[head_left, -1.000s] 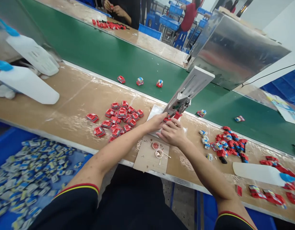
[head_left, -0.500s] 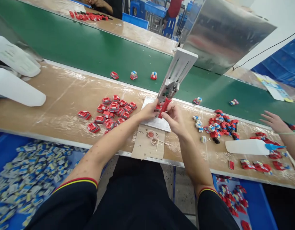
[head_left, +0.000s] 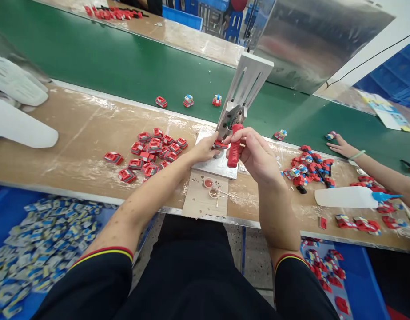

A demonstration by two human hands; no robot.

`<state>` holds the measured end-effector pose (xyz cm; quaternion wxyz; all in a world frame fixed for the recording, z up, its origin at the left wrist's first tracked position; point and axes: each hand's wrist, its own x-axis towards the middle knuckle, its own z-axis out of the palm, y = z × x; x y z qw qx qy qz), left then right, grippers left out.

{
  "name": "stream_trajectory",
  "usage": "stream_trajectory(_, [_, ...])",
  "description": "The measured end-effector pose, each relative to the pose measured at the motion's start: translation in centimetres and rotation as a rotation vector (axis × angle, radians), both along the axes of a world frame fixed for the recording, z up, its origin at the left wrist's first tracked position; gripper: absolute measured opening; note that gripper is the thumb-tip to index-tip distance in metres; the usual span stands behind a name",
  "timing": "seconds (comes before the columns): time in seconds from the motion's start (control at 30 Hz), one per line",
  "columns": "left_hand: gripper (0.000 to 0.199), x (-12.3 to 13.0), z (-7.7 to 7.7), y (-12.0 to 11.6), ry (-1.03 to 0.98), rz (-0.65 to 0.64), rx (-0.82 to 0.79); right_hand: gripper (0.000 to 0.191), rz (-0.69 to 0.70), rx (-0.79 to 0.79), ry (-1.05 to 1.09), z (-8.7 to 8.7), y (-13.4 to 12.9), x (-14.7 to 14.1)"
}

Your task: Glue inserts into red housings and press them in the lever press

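A metal press (head_left: 249,82) with a red handle (head_left: 235,146) stands on a metal base plate (head_left: 221,166) in the middle of the bench. My left hand (head_left: 206,149) pinches a small red part (head_left: 220,145) under the press head. Close to the handle's right side is my right hand (head_left: 254,153), its fingers curled, with fingertips reaching the handle. On a cardboard piece (head_left: 196,200) in front lie a small dish of red paste (head_left: 208,182) and a second round dish with sticks. A pile of red parts (head_left: 154,146) lies to the left.
A green conveyor belt (head_left: 125,58) carries several small assemblies. On the right are a heap of red and blue parts (head_left: 313,166), a white bottle (head_left: 346,197) and another person's hand (head_left: 341,147) at the belt. Blue bins (head_left: 361,275) of parts flank my legs.
My right hand has shifted up and right around the handle, which now hangs more upright. The other person's hand has moved left onto an assembly on the belt. The view has shifted slightly.
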<state>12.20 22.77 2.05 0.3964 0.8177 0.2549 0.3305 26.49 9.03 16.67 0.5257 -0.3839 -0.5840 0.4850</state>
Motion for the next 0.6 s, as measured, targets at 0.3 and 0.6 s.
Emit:
stream_trajectory(0.3, [0.037, -0.3, -0.3, -0.4, -0.025, -0.009, -0.056, 0.034, -0.018, 0.071, -0.063, -3.9, -0.6, -0.5])
stream_trajectory(0.6, [0.028, 0.4, -0.5, -1.4, -0.007, 0.030, -0.057, 0.018, -0.254, 0.245, -0.528, -9.5, 2.2, -0.1])
